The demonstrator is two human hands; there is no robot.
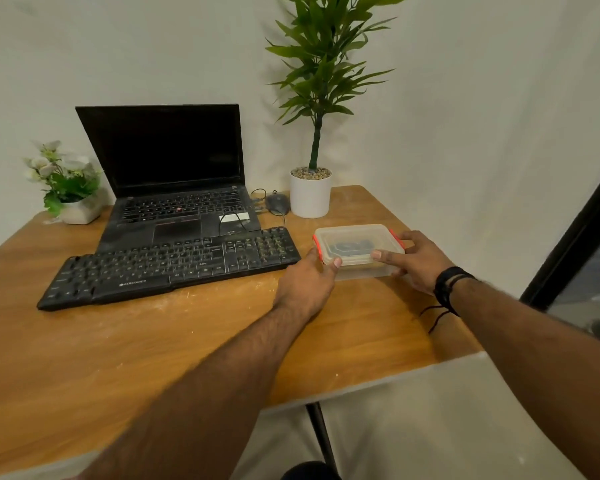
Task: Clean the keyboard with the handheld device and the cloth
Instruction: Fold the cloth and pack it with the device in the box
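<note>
On the scuffed wooden table (118, 341), from left to right: a small white-flowered plant (63, 178); an open black laptop (174, 174) with a dusty black keyboard (167, 265) laid before it, near the front-left; a dark mouse (277, 203); a tall leafy plant in a white pot (310, 195). Just right of the keyboard, a lidded translucent plastic box with red clips (359, 244) holds a dark, indistinct object. The left hand (305, 285) grips its left end; the right hand (416, 261) grips its right end, thumb on the lid.
</note>
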